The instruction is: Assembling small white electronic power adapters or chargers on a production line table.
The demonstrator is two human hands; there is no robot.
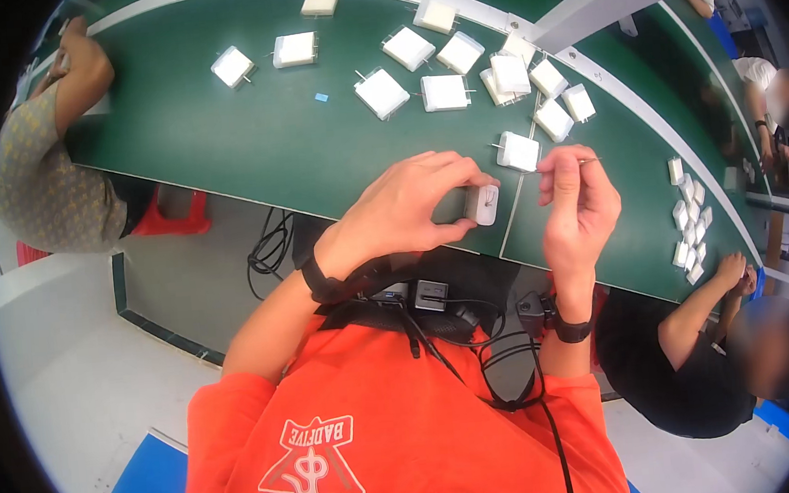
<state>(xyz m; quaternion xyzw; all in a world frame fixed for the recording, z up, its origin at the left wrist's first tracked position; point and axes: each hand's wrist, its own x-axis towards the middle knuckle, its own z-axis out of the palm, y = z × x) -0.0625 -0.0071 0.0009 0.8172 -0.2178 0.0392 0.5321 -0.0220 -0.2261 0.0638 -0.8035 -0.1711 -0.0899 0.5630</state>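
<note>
At the near edge of the green table (314, 160), my left hand (399, 204) is closed round a small white power adapter (483, 206). The adapter stands between thumb and fingers, and its end with thin dark wires or pins faces me. To the right of it, my right hand (580, 206) is raised with thumb and fingers pinched together. A thin metal tool (590, 160), perhaps tweezers, sticks out past its fingertips. Just beyond the hands lies another white adapter (519, 151) with metal prongs on its sides.
Several white adapters (445, 93) lie scattered on the far part of the table, near a small blue piece (322, 96). More adapters (689, 214) cluster at the right, beside a co-worker (700, 361). Another person (60, 171) sits at the left by a red stool (174, 213).
</note>
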